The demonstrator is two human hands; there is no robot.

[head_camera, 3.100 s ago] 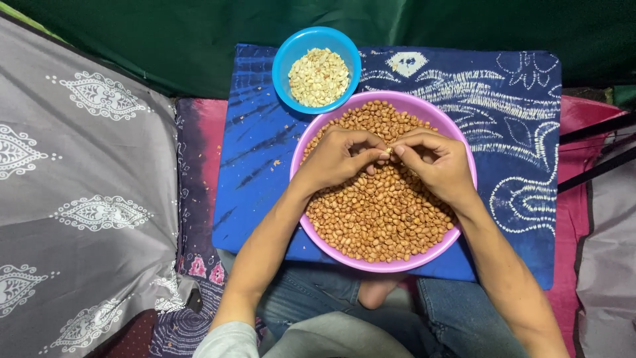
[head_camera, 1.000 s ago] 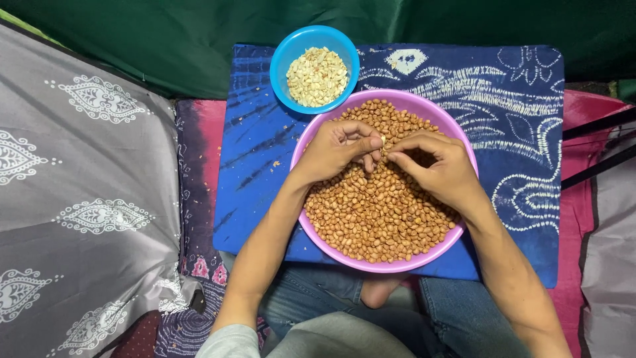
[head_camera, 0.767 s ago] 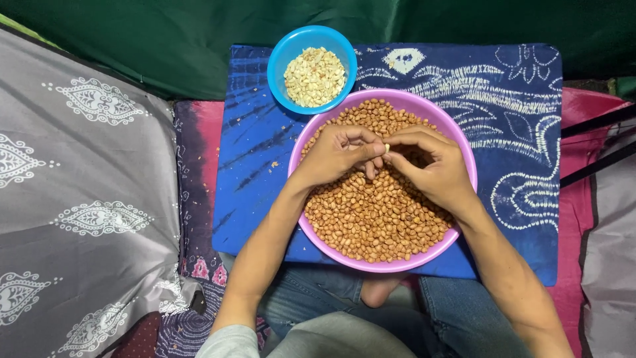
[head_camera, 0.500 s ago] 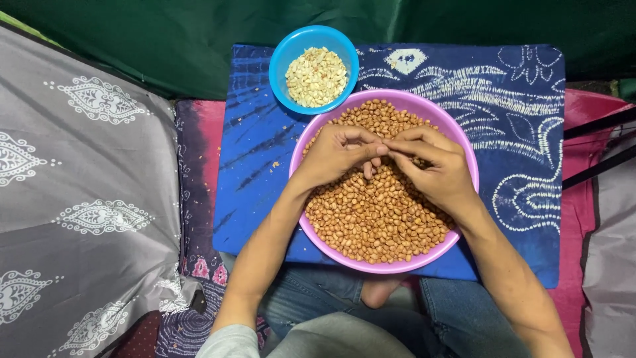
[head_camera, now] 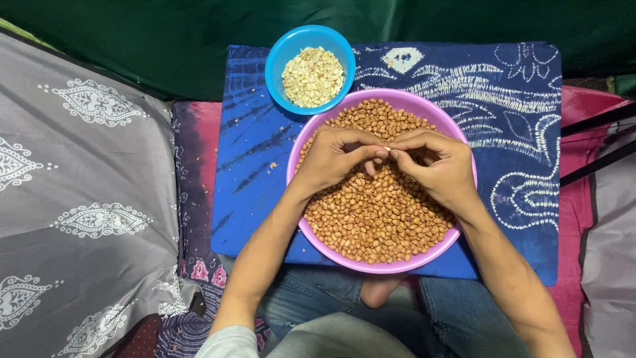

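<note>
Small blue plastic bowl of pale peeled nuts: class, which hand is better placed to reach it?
Probably the left hand: the small blue plastic bowl sits up-left of the pink bowl, nearer it than the right hand.

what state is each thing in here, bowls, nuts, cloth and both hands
pink bowl: nearly full of brown skinned peanuts, sits on the cloth
blue bowl: partly filled with pale peeled peanuts, touches the pink bowl's rim
blue patterned cloth: spread flat under both bowls
left hand: over the pink bowl, fingertips pinched
right hand: over the pink bowl, fingertips meeting the left's
</note>
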